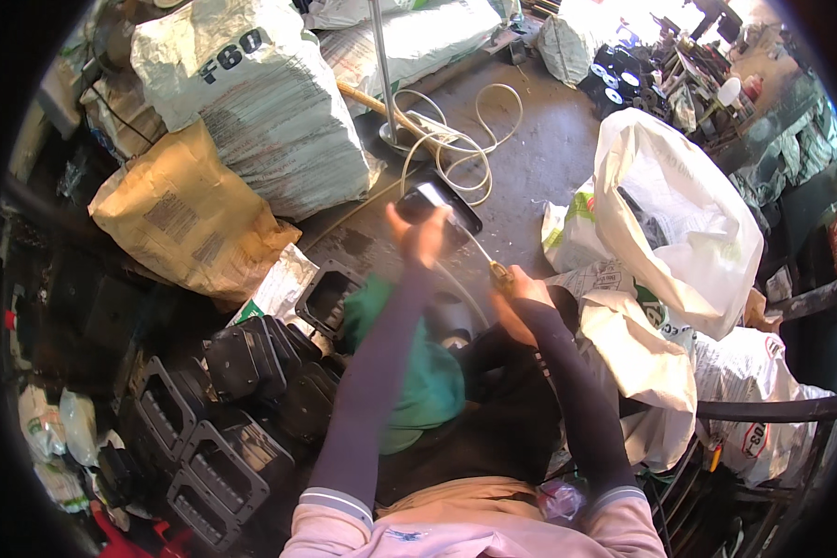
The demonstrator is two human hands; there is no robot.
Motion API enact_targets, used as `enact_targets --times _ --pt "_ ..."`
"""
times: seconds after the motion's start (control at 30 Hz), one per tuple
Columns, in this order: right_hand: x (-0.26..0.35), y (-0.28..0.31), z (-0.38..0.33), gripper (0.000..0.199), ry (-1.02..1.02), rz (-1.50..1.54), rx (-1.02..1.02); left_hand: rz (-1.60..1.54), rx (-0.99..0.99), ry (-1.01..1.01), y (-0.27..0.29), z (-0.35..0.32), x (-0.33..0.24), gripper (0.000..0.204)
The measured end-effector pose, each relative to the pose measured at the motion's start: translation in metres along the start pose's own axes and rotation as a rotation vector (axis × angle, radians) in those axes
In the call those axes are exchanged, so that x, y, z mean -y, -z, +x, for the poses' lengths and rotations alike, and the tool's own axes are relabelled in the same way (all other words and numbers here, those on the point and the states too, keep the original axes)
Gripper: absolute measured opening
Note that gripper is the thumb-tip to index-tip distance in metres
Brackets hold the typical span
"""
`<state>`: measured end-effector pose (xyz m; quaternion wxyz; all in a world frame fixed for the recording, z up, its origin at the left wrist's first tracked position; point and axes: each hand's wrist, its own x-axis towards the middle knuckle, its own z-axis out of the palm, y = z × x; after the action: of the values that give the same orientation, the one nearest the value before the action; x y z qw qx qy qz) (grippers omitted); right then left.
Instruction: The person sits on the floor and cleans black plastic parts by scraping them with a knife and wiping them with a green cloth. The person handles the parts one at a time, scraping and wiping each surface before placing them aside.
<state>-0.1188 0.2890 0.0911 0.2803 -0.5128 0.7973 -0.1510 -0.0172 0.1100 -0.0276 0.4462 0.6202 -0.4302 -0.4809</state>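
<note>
Out in front of me, my left hand [420,237] is closed on a dark rectangular plastic part [458,206] with a shiny, light-reflecting face. My right hand [523,296], lower and to the right, wraps round the yellowish handle [500,273] of a slim hand tool. Its thin pale shaft [480,247] points up and left toward the part; whether the tip touches it I cannot tell. The left hand is slightly blurred. Below the hands, a green cloth [418,381] lies over my lap beside my left forearm.
Black plastic housings [223,465] are piled at left. A brown paper sack [191,214] and large white sack [260,112] stand behind them. A pale cable [482,149] coils around a metal stand [392,138]. At right is an open white bag [716,232] with dark contents.
</note>
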Motion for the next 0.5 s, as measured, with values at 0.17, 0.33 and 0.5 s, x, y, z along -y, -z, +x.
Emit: enact_targets --times 0.17,0.33,0.5 --pt "0.003 -0.010 0.001 0.043 -0.010 0.022 -0.017 -0.598 0.249 0.552 0.013 0.033 0.008 0.073" --pt "0.002 -0.027 0.003 0.038 -0.029 0.030 -0.017 -0.843 0.374 0.548 0.035 0.020 -0.021 0.070" --pt "0.003 -0.027 0.000 0.039 -0.023 0.040 -0.038 -0.896 0.484 0.452 0.045 0.003 -0.047 0.064"
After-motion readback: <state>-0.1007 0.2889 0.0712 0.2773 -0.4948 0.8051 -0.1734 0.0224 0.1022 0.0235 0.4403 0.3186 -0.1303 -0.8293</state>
